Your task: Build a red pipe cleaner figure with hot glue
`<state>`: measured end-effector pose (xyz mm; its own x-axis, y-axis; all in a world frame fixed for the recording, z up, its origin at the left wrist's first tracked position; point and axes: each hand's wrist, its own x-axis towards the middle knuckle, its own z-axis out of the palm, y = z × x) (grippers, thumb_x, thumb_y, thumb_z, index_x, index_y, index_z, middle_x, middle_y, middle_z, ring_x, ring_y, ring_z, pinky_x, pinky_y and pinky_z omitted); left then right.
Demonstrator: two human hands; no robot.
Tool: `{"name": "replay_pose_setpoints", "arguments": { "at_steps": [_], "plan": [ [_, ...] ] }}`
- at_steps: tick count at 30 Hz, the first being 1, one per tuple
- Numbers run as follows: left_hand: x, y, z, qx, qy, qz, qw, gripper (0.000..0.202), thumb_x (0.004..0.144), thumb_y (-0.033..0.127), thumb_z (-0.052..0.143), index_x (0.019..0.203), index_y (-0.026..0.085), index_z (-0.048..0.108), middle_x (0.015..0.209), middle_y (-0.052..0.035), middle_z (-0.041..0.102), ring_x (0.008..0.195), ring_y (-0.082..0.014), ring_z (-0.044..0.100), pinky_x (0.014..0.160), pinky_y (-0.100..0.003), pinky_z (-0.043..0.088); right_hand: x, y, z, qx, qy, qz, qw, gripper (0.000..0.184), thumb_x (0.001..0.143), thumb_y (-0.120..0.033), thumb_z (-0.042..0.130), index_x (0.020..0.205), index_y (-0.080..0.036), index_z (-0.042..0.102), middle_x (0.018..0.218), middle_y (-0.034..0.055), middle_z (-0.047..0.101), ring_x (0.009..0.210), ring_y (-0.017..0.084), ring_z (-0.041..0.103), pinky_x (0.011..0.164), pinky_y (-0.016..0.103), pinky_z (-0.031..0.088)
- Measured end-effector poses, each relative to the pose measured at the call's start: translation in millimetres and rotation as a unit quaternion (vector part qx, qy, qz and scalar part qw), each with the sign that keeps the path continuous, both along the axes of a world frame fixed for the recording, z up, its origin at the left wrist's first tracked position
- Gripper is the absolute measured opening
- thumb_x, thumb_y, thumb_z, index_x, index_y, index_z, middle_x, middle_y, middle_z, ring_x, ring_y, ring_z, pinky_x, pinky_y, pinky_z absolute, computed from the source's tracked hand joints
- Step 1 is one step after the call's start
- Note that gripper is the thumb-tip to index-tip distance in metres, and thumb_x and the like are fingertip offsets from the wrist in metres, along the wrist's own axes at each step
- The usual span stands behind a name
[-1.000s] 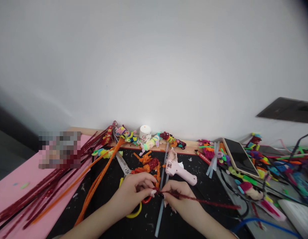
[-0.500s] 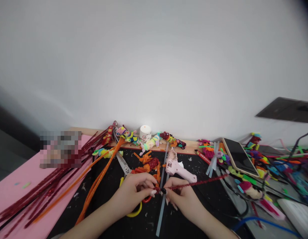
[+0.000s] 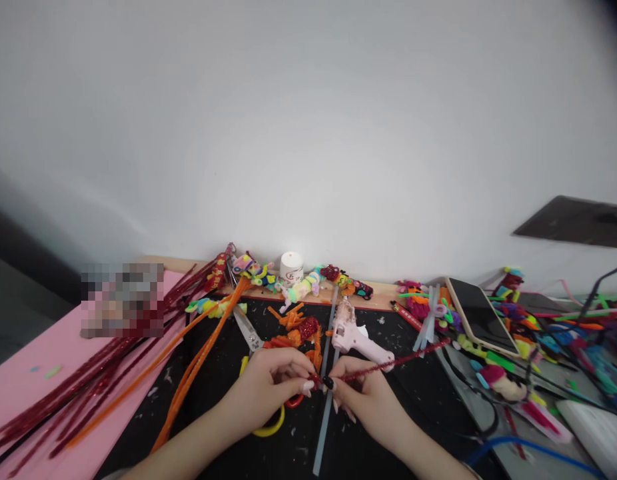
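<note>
Both hands meet over the black mat, pinching one red tinsel pipe cleaner. My left hand is closed on its bunched or coiled end, mostly hidden by the fingertips. Just to the right, my right hand pinches the stem, whose free length slants up to the right. Under the hands lies a clear glue stick. Scissors with yellow and red handles rest partly beneath my left hand. Beyond the fingers sit orange pipe cleaner pieces with a red tinsel coil.
A pink glue gun lies beyond my right hand. Long red stems and orange stems spread at left. A white cup and fuzzy figures line the wall. At right are a phone and a blue cable.
The free end of the red pipe cleaner has swung up slightly and now slants more steeply. Both hands stay nearly in place.
</note>
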<state>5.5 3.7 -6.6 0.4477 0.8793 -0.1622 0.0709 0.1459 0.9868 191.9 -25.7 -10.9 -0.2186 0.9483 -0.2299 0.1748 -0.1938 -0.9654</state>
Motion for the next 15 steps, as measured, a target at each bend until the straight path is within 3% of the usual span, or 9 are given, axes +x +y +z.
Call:
{"name": "replay_pose_setpoints", "arguments": {
  "at_steps": [6, 15],
  "plan": [
    [2.0, 0.2, 1.4, -0.061, -0.066, 0.031, 0.995, 0.008, 0.062, 0.010, 0.069, 0.068, 0.014, 0.067, 0.060, 0.0014, 0.068, 0.056, -0.0112, 0.062, 0.055, -0.019, 0.046, -0.5, -1.2, 0.1, 0.023, 0.005, 0.009, 1.000, 0.028, 0.078, -0.037, 0.062, 0.066, -0.013, 0.058, 0.050, -0.0026, 0.051, 0.041, 0.006, 0.038, 0.039, 0.018, 0.028],
    [-0.1, 3.0, -3.3, -0.092, -0.127, 0.050, 0.986, 0.010, 0.060, 0.013, 0.075, 0.067, 0.014, 0.067, 0.057, 0.0023, 0.068, 0.052, -0.0093, 0.061, 0.054, -0.018, 0.048, 1.0, -3.0, -3.9, 0.055, -0.005, 0.033, 0.998, 0.030, 0.085, -0.036, 0.054, 0.067, -0.013, 0.060, 0.053, -0.0017, 0.051, 0.043, 0.007, 0.039, 0.042, 0.019, 0.030]
  ]
}}
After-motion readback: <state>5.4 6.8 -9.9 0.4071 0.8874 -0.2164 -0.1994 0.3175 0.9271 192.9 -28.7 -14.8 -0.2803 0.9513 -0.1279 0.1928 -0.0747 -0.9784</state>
